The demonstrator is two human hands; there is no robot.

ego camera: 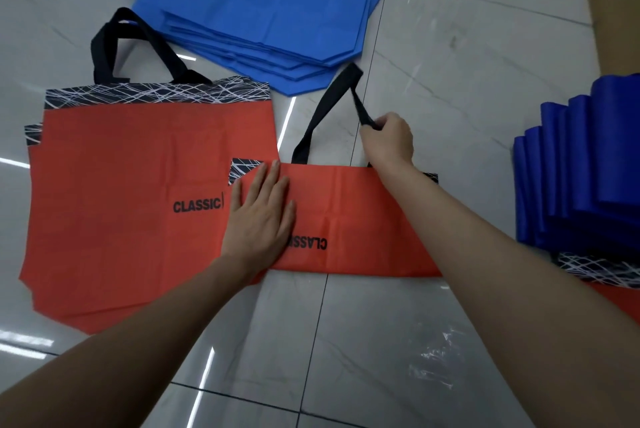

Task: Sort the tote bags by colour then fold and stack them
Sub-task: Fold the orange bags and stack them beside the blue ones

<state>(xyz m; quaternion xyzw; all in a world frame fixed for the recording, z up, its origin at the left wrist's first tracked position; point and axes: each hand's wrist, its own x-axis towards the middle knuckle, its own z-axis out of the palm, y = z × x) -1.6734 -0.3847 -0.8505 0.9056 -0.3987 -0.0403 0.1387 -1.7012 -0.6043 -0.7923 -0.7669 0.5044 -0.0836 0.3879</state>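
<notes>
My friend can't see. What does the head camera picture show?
A person's left hand presses a folded red bag flat on the floor while the right hand pinches its black handle. A red pile and a blue pile lie nearby.

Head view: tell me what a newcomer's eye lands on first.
The folded red tote bag at centre stands out, the left hand flat on it and the right hand pinching its black handle. Left of it lies a stack of flat red bags; light blue bags lie at the top, dark blue folded bags at the right.
</notes>
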